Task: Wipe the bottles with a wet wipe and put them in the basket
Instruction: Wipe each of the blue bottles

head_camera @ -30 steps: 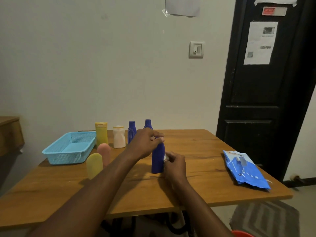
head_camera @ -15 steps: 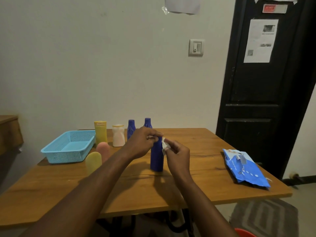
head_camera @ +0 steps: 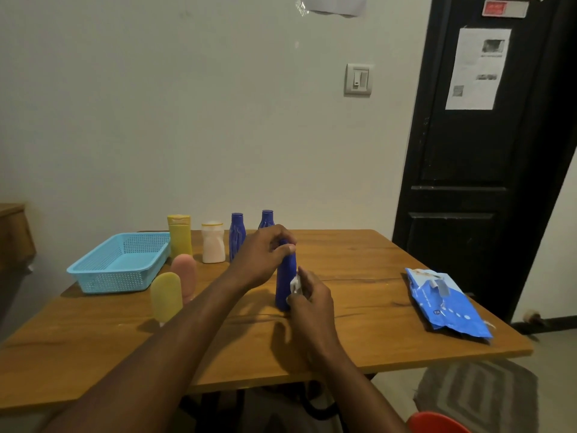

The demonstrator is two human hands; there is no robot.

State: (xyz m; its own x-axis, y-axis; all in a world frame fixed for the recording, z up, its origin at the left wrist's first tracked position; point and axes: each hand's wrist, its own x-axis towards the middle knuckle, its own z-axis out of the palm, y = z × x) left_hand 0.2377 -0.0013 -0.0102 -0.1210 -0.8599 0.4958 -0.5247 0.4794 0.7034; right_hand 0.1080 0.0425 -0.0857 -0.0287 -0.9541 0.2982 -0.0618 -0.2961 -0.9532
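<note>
Right now your left hand [head_camera: 265, 256] is curled over the cap and neck of the blue bottle [head_camera: 285, 285]. The bottle stands upright on the wooden table [head_camera: 374, 257], near its middle and directly in front of you. Your right hand [head_camera: 312, 303] pinches a crumpled white wet wipe [head_camera: 295, 284] between thumb and fingers, low against the bottle's right side. Your fingers hide most of the wipe, so it looks pressed to the plastic, but contact isn't certain.

You have the light blue basket [head_camera: 93, 276] at the table's left, well apart from the held bottle. Just beside the basket's far right corner stands a yellow bottle [head_camera: 179, 237], then a white bottle [head_camera: 213, 245]. After those come a second blue bottle [head_camera: 236, 237] and a third blue bottle [head_camera: 267, 218], the last partly hidden behind your left hand.

Nearer you, by the basket's right side, a pink tube [head_camera: 184, 273] and a yellow tube [head_camera: 166, 296] stand on end, close together. Near the table's right edge the blue wipes pack [head_camera: 446, 304] lies flat with its flap lifted.
</note>
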